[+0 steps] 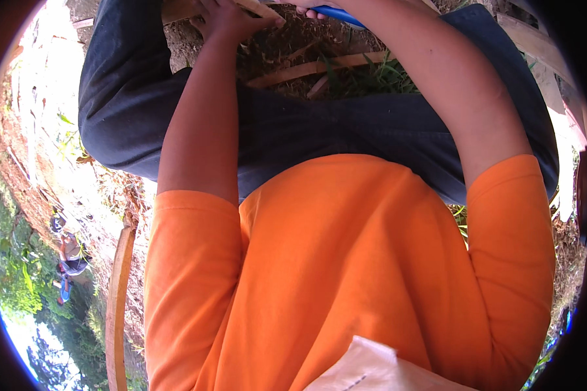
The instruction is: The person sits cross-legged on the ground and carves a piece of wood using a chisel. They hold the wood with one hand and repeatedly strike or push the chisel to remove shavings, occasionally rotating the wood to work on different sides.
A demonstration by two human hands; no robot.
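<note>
My left hand (pixel 225 21) is at the top edge, its fingers spread and its thumb stretched to the right. It rests against a pale strip of wood (pixel 261 9), which the frame edge cuts off. To its right, my right hand (pixel 304 8) is closed around a tool with a blue handle (pixel 340 15). Only part of that handle shows, so the kind of tool cannot be made out. Most of the right hand lies beyond the top edge, partly behind my forearm.
My bent legs in dark trousers (pixel 346 124) frame soil and grass (pixel 372 77), where a curved wood strip (pixel 313 68) lies. A long plank (pixel 117 306) is at the left. Another person (pixel 72 260) is farther off. A pale sheet (pixel 378 371) hangs at my chest.
</note>
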